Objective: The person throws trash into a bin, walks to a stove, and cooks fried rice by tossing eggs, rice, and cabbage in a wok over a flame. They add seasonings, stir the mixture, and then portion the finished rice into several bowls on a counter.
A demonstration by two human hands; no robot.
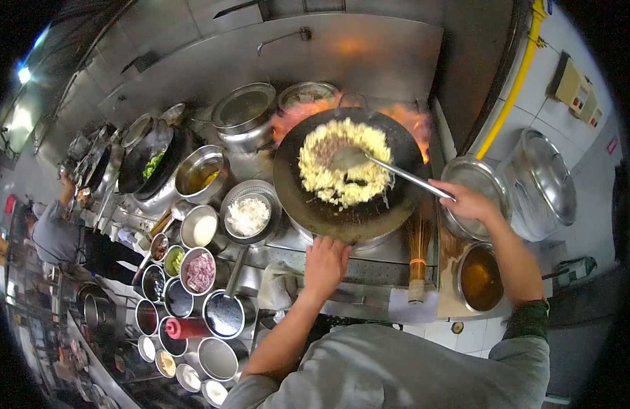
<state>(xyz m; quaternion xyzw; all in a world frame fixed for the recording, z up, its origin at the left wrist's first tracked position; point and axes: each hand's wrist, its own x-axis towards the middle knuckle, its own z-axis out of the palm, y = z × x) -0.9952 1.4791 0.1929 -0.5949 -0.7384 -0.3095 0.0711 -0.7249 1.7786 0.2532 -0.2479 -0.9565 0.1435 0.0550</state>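
- Wok (298, 208), straight ahead of the person, has flames (415, 126) about its far rim and the left hand (326, 262) at its near rim.
- Left fingers touch that rim; I cannot tell whether they grip it.
- Right hand (466, 202) has its fingers closed around the handle of a ladle (409, 177), whose bowl rests in the wok.
- Yellow food (366, 184) fills the middle of the wok, with reddish-brown bits (326, 151) beside the ladle's bowl.
- Just left of the wok, a strainer (272, 194) holds white food (249, 216).
- Beyond the strainer, a metal pot (218, 193) contains yellowish liquid.
- Nearer the person, a container (183, 281) holds pinkish chopped pieces (200, 271); close by, a pot (238, 332) contains dark liquid.
- Red bottle (187, 328) lies across a small pot beside it.
- To the right of the wok, past a bundled brush (418, 262), a bowl (461, 274) of orange-brown liquid sits on the wooden tabletop (448, 290).
- Farther left, another wok (184, 144) holds green food (152, 165); a second person (58, 234) stands near that side.
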